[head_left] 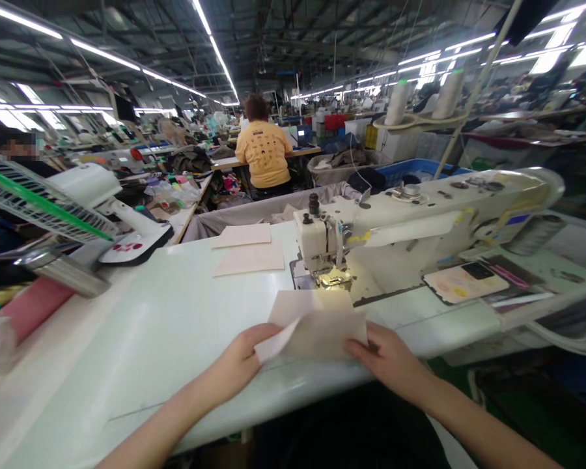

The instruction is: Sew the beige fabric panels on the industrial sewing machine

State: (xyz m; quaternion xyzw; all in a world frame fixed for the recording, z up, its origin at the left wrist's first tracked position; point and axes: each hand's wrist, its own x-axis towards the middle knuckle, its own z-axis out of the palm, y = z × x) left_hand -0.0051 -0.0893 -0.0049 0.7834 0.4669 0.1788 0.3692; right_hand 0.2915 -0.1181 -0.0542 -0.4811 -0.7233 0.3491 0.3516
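Both hands hold a pale beige fabric piece (317, 332) in front of the sewing machine (385, 228), over the table's near part. My left hand (247, 355) grips its left edge, thumb on top. At the right edge, my right hand (383, 352) pinches the piece between thumb and fingers. The near part of the fabric is lifted and curled, while its flatter far part reaches toward the lit needle area (334, 279). Whether it is one layer or two I cannot tell. Two similar fabric pieces (249, 258) lie flat on the table, left of the machine head.
A phone (466, 282) lies right on the pale green table (176, 312), beside a grey thread cone (537, 234). A white fan (85, 185) and a steel flask (63, 267) stand at the left. Beyond the table, a person in a yellow shirt (264, 153) sits facing away.
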